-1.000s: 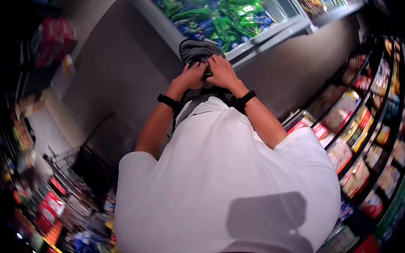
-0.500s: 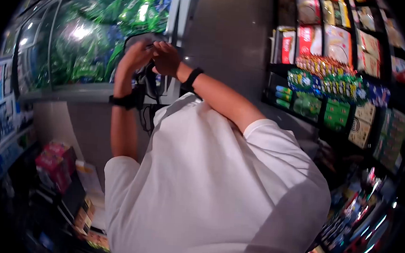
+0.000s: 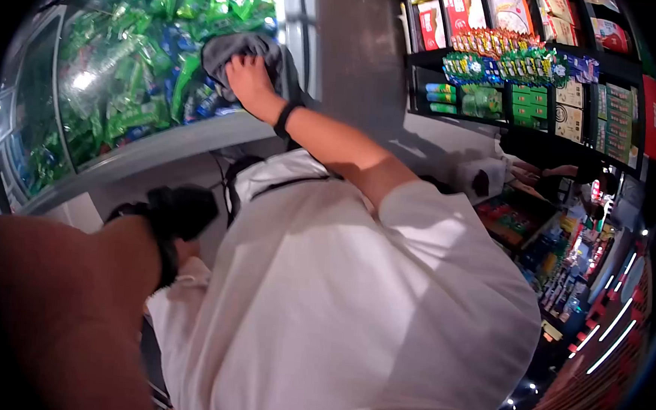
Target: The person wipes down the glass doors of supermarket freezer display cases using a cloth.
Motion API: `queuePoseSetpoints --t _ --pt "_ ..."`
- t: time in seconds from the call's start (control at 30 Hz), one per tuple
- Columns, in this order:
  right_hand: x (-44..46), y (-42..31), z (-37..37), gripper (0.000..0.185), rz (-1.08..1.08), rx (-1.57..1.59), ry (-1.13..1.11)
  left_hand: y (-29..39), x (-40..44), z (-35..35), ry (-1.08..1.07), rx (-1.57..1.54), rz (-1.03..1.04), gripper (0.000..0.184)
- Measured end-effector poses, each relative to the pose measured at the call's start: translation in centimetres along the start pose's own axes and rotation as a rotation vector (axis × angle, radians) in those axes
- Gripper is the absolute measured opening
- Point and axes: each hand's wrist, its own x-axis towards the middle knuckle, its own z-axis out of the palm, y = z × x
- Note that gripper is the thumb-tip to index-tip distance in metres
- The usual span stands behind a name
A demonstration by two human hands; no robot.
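Note:
My right hand [image 3: 251, 84], with a black band on its wrist, presses down on a dark grey cloth [image 3: 218, 54]. Its fingers are bent over the cloth, on top of a glass-topped case. Green and blue plastic packets [image 3: 118, 72] fill the case beneath the glass. Close to the camera at the lower left, my left hand [image 3: 60, 286] looms large and dark. Its fingers lie outside the view, so whether it holds anything cannot be seen. A black strap with a dark device [image 3: 181, 207] sits around the left wrist.
The case's grey frame [image 3: 159, 134] runs along its near side. Shelves at the upper right hold boxed and bagged goods [image 3: 530, 101], with shiny tinsel garlands [image 3: 513, 62] across them. Another person's hand [image 3: 525, 172] shows at the right, near a counter crowded with small goods.
My hands were together by the cloth; now they are apart. My left hand has come up close to the camera, while my right hand has spread the cloth over the glass. The view has shifted.

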Motion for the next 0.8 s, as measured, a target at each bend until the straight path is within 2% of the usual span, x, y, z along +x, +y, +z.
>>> queuePoseSetpoints --t 0.1,0.17,0.2,0.23,0.3,0.37,0.47,0.5,0.57,0.63,0.7,0.8 --pt "0.2 -0.9 -1.1 0.024 0.005 0.031 -0.031 1.3 -0.9 -1.5 0.013 0.029 0.049 0.036" --pt "-0.7 0.2 -2.3 0.024 0.017 0.206 0.054 1.5 -1.3 -1.9 0.026 0.038 0.065 0.035" --pt "-0.8 1.1 -3.1 0.026 0.017 0.268 0.026 1.4 -1.4 -1.9 0.028 0.036 0.074 0.035" --pt "-0.6 1.9 -3.2 0.048 -0.016 0.320 -0.003 1.5 -1.7 -2.0 0.029 0.033 0.086 0.035" --pt "0.6 2.6 -2.4 0.047 0.017 0.350 0.068 1.9 -1.9 -1.9 0.020 0.053 0.122 0.035" --pt "2.0 3.1 -2.9 0.047 0.133 0.413 -0.033 1.9 -2.1 -1.9 0.017 0.067 0.143 0.034" --pt "2.0 3.7 -2.5 0.046 0.165 0.396 0.134 1.7 -1.9 -1.1 0.024 0.062 0.161 0.034" --pt "2.2 3.3 -0.3 0.047 0.179 0.353 0.202 1.6 -1.9 -0.8 0.023 0.058 0.162 0.034" --pt "0.8 3.1 -0.6 0.051 0.135 0.352 0.139 1.7 -1.9 -0.2 0.023 0.065 0.167 0.033" --pt "-1.9 2.2 -0.9 0.049 0.053 0.362 0.169 1.9 -2.3 0.2 0.021 0.098 0.214 0.033" --pt "-4.4 2.1 -1.8 0.052 -0.087 0.420 -0.004 1.9 -2.1 0.6 0.020 0.091 0.217 0.033" --pt "-8.3 2.0 -1.6 0.050 -0.198 0.434 0.060 1.2 -2.0 1.3 0.022 0.070 0.206 0.032"
